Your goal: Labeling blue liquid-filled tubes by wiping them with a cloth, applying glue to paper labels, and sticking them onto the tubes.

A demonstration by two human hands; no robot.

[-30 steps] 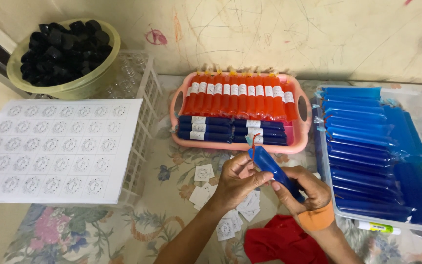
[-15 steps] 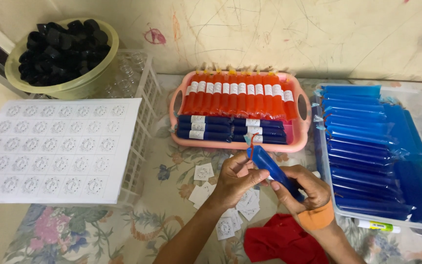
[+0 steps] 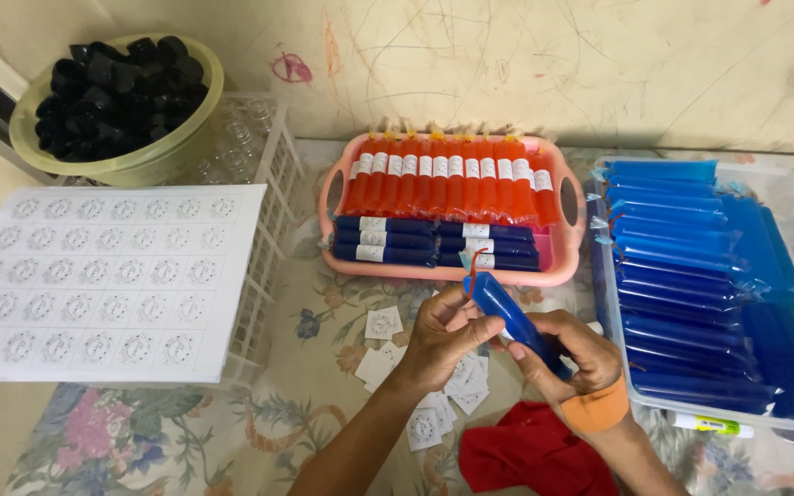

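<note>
Lower end of dark blue tube (image 3: 510,318) hidden inside your right hand (image 3: 567,354). Tube slants toward 11 o'clock; your left hand (image 3: 440,338) pinches near its top. Red cloth (image 3: 530,455) cut off at 6 o'clock.

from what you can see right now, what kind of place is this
Probably a home workspace for packing small batches, not a factory: a scribbled-on wall, a floral tablecloth, a pink tray of labelled tubes, a sheet of labels, and both hands holding a blue tube.
</note>
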